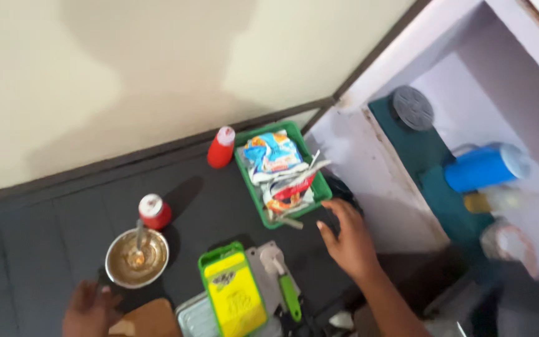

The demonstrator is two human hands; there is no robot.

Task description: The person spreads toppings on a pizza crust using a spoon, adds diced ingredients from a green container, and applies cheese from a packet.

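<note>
**Right hand spread just beside the green basket of packets**

We see our right hand (347,240) open, fingers spread wide and holding nothing, hovering over the dark counter (45,231). The green basket (252,187) lies just to its left and a little farther away, its near right corner almost at our fingertips. The basket is a rectangular plastic tray with slatted walls, and its long axis runs from far left toward near right, so one of its short ends faces the hand. Crinkled foil packets (274,156) in blue, white and red are heaped inside, glossy and soft-looking.

Our left hand (88,309) sits at the near left, well apart from the basket, beside a round steel bowl (137,257) of brownish mix with a spoon (138,246) standing in it. Its fingers look loosely curled, but the blur keeps us from saying whether it grips anything. A wooden board (151,319) lies just to its right.

Between the hands we find a flat yellow box in a green tray (233,293) and a green-handled tool (285,281) on a grey board. Two small red bottles with white caps stand upright: one (221,147) touching the basket's far left corner, the other (155,211) just beyond the bowl. The counter is matte and tiled; the wall (126,68) behind is smooth and pale.
</note>
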